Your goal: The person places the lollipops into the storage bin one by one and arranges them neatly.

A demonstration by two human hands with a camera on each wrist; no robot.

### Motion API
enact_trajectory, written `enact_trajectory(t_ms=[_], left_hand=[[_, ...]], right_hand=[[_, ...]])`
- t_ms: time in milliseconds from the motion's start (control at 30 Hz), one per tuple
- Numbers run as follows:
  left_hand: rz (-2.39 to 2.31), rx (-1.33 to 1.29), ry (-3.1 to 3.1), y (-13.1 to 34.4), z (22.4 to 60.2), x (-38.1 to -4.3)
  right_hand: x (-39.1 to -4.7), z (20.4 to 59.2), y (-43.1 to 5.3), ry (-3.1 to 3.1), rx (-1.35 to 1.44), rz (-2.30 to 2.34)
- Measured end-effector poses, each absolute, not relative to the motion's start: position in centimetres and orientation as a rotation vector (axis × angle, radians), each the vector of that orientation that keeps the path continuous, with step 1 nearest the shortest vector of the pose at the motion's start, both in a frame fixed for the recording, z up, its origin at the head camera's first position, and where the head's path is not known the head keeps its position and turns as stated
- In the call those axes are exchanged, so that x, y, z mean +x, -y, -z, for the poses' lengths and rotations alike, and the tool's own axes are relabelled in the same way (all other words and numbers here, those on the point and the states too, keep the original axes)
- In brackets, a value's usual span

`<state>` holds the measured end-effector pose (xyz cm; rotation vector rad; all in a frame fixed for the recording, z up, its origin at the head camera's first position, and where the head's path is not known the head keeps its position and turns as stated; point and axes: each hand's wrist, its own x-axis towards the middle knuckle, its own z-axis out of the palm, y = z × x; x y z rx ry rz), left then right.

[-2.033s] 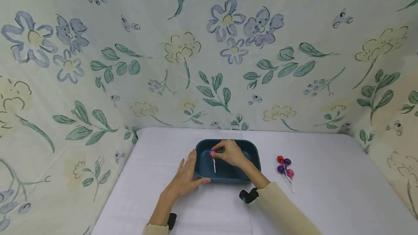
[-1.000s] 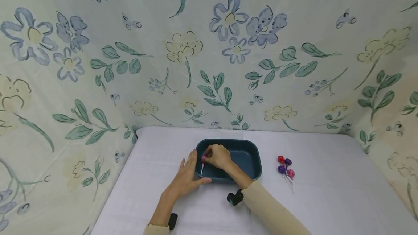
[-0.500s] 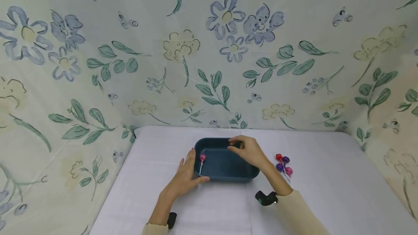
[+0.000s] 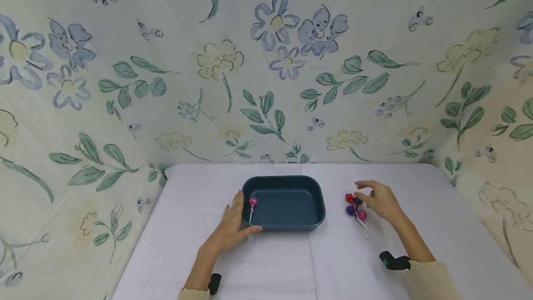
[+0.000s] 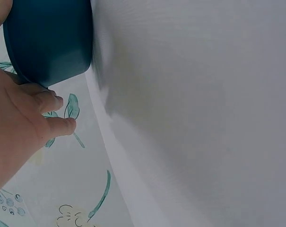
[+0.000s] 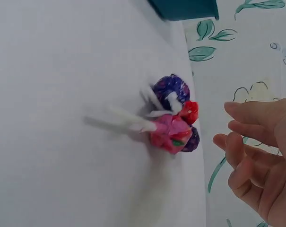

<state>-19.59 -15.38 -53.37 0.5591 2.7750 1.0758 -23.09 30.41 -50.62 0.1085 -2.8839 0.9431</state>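
Note:
A dark teal rectangular tray (image 4: 283,226) stands on the white table, with one pink lollipop (image 4: 253,202) lying along its left inside wall. My left hand (image 4: 226,233) rests against the tray's left end, fingers straight along the side and thumb at the front rim. To the right of the tray lies a small bunch of lollipops: a red one (image 4: 349,197), two purple ones (image 6: 172,89) and a pink one (image 6: 171,135), sticks pointing toward me. My right hand (image 4: 380,202) hovers just beside the bunch, fingers loosely bent and apart, holding nothing.
The white cloth-covered table (image 4: 275,267) reaches back to a floral-patterned curtain (image 4: 266,105), which also rises on both sides. Dark wrist cameras (image 4: 394,261) are strapped at both wrists.
My right hand has set the pink lollipop down at the tray's left end, let go, and moved right to the bunch. The left hand has stayed at the tray. The head view has shifted slightly.

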Motion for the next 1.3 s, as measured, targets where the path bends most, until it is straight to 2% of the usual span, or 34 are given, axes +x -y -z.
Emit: enact_trajectory(t_ms=[267, 500, 1300], left_hand=[[-1.080, 0.542, -2.766, 15.5, 53.6, -19.4], [-1.083, 0.563, -2.773, 15.5, 53.9, -19.5], [-0.957, 0.585, -2.900, 15.4, 53.0, -19.2]], right_hand=[[-23.1, 52.7, -30.7, 3.010, 0.218, -0.961], [-23.6, 53.5, -30.4, 3.027, 0.181, -0.895], [-24.8, 53.3, -30.7, 3.020, 0.026, -1.066]])
